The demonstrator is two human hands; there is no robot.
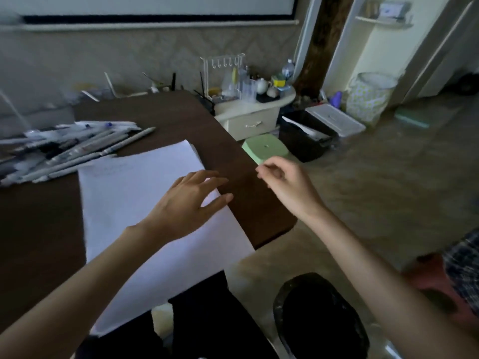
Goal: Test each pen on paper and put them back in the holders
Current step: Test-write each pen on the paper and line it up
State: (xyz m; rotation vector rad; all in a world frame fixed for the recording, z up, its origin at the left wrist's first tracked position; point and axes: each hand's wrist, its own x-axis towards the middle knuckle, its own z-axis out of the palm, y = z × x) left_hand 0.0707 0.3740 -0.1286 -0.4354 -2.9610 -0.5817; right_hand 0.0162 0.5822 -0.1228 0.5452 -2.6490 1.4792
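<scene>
A white sheet of paper (134, 203) lies on the dark brown table (168, 117), with faint writing near its top left. My left hand (186, 200) rests flat on the sheet's right edge, fingers spread, holding nothing. My right hand (285, 182) hovers past the table's right edge with its fingers loosely curled and nothing visible in them. Several pens (67, 149), mostly white and grey, lie in a loose heap at the table's left, beyond the paper. No pen holder shows in the frame.
A green stool (264, 149) stands by the table's right edge. A black bin (318, 317) sits on the floor below my right arm. Further back are a black box (303, 133), a white lidded box (337, 117) and a cream drawer unit (248, 117) with clutter.
</scene>
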